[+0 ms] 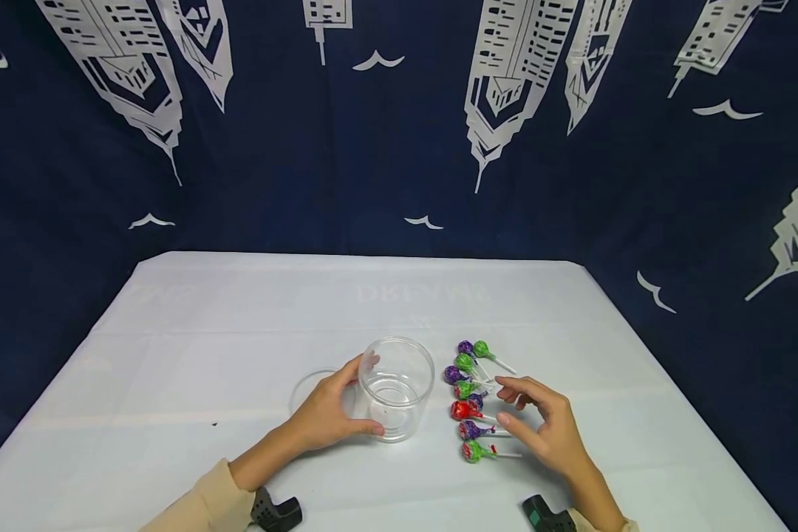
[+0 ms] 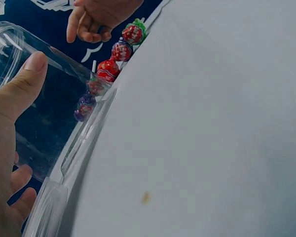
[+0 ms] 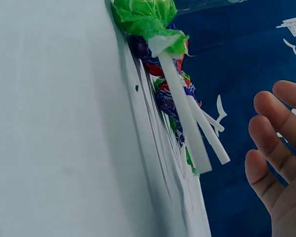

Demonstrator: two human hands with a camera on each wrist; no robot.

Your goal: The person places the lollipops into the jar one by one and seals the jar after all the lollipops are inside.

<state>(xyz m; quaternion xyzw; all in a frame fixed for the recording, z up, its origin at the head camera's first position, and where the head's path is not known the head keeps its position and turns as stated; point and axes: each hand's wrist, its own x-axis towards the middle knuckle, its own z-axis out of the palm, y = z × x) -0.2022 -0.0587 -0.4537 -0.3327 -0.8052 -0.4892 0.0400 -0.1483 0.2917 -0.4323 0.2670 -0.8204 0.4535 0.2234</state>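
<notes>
My left hand (image 1: 329, 410) holds a clear, open-topped plastic jar (image 1: 399, 399) by its side, thumb at the front and fingers round the back. In the left wrist view the see-through jar wall (image 2: 54, 98) lies under the thumb. Just right of the jar, several wrapped lollipops lie in a column, among them a red one (image 1: 464, 410), a purple one (image 1: 468, 429) and a green one (image 1: 472, 451). Their white sticks (image 3: 182, 108) point right. My right hand (image 1: 545, 421) hovers at the stick ends with nothing in it, its fingers (image 3: 266, 133) spread and loosely bent.
A round clear lid (image 1: 299, 388) lies on the white-covered table (image 1: 193, 355), partly hidden behind the left hand. A dark speck (image 1: 214, 424) is on the cloth at left. Behind the table hangs a navy curtain (image 1: 273, 162) with white building prints.
</notes>
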